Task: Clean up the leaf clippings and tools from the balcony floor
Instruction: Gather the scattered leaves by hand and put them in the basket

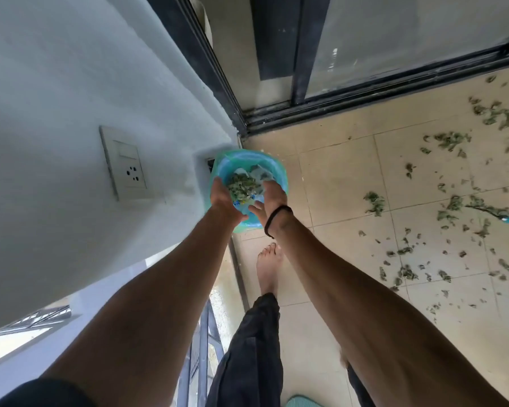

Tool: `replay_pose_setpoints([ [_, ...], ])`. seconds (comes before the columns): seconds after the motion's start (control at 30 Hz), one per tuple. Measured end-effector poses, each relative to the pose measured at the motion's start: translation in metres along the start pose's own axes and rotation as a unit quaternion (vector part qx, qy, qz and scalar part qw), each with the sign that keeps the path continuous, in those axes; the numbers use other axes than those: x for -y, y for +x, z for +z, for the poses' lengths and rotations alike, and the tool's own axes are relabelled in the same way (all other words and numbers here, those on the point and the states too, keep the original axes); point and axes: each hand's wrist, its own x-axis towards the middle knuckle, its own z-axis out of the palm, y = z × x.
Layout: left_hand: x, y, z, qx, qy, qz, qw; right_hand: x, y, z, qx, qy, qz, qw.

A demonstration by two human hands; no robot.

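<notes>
Beige floor tiles (335,177) lay open right of the white wall (71,83). Both hands, left (224,198) and right (272,198), cupped green leaf clippings (241,186) over the round teal-bagged bin (276,168); loose clippings (453,207) littered the right.

At frame centre, the left hand (221,198) and right hand (269,198) cup a clump of leaf clippings (243,188) over a blue-lined bin (279,174). More clippings (453,207) litter the tiled floor (335,171) at right. A wall socket (125,164) sits left.
</notes>
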Motion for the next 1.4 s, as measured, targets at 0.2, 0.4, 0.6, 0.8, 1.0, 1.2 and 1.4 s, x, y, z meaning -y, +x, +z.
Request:
replay_pose_setpoints([
  [0.2,0.036,-0.022,0.006,-0.015,0.131,0.09,0.987,0.023,-0.026,-0.06,-0.043,0.021,-0.019,0.999],
  [0.4,0.134,-0.03,0.041,0.052,0.258,0.02,0.965,0.032,-0.047,-0.166,-0.081,-0.064,-0.03,0.994],
  [0.6,0.235,0.058,0.043,-0.072,0.321,0.024,0.944,0.017,-0.004,-0.307,-0.128,-0.271,-0.109,0.948],
  [0.8,0.312,0.194,0.04,-0.112,0.463,0.044,0.878,-0.013,0.093,-0.412,-0.015,-0.69,-0.321,0.649],
  [1.0,0.359,0.293,0.077,-0.12,0.55,0.203,0.801,-0.041,0.192,-0.491,-0.079,-0.684,-0.409,0.599],
  [1.2,0.413,0.323,0.166,-0.074,0.575,0.446,0.682,-0.058,0.245,-0.547,-0.342,-0.458,-0.376,0.729],
  [1.4,0.45,0.317,0.26,0.202,0.569,0.542,0.584,-0.036,0.25,-0.563,-0.386,-0.37,-0.54,0.651],
])
